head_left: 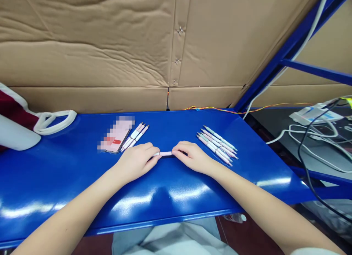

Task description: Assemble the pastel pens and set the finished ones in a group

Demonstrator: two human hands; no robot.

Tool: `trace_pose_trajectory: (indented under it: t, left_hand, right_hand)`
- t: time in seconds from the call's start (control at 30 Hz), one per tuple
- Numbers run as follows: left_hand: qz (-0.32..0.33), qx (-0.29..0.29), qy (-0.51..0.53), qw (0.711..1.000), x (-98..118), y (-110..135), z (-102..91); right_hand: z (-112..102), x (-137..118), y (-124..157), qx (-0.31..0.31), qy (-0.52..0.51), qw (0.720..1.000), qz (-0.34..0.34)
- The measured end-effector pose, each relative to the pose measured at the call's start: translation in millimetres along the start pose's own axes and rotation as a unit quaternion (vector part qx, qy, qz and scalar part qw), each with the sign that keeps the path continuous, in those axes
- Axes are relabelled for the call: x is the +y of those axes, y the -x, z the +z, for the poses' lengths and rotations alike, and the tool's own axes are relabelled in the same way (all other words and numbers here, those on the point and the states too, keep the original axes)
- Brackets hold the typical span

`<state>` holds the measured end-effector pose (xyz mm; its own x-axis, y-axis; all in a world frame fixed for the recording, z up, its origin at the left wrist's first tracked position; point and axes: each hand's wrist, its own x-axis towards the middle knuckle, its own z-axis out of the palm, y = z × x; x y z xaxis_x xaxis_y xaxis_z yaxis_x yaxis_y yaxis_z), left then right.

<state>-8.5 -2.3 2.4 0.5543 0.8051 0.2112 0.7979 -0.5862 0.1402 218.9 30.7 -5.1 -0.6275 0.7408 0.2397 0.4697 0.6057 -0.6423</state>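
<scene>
The person's 2 hands meet at the middle of the blue worktop (170, 189) with 1 pale pink pen (165, 153) between them. The left hand (136, 160) pinches the pen's left end and the right hand (194, 156) pinches its right end. Both sets of fingers (154, 156) are closed on the pen, with the remaining fingers curled under. Only the short middle stretch of the barrel shows between the fingertips. The pen lies level, low over the worktop or resting on it; which of the 2 cannot be told.

The step in hand looks like work on this 1 pen, gripped at both ends, perhaps to pull it apart, press it together or twist it. The view does not show which.

Beyond the left fingers, up and a little to the left, lie 3 similar pens (135, 136) side by side, just beside a phone (115, 137). To the right of the right fingers lies a larger row of pens (218, 145) in pink and pale green, near the wrist but apart from it.

Any further handling calls for a steady pinch at both ends, since the barrel is slim and smooth. The hands would need to stay in line with the pen's length so it does not bend or slip onto the glossy worktop. The right wrist also needs to stay clear of the row beside it.

Far left sits a white-handled bag (52, 121), cardboard (110, 46) lines the back, and cables (316, 137) trail at the right.
</scene>
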Motion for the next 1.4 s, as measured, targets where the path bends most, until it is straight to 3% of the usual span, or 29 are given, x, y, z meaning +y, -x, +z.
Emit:
trace_pose_trajectory:
  t: [0.37, 0.57, 0.77, 1.07, 1.4]
  left_hand:
    - [0.000, -0.001, -0.003, 1.000, -2, 1, 1.7]
    - [-0.018, -0.012, -0.009, 1.000, -1, 0, -1.0]
    - [-0.032, -0.016, -0.019, 0.999, -9, -2, 1.1]
    - [-0.059, -0.020, -0.057, 0.996, -23, -3, 6.8]
    - [0.073, 0.090, -0.012, 0.993, 0, -8, 19.2]
  right_hand:
    - [0, 3, 2, 0.025, -0.011, 1.000, -0.012]
    - [-9, 7, 0, 0.020, 0.045, 0.998, -0.030]
    - [-18, 23, 0, 0.030, 0.095, 0.995, 0.003]
    - [-9, 21, -2, 0.001, 0.105, 0.995, 0.003]
    - [12, 6, -5, -0.011, 0.034, 0.999, -0.025]
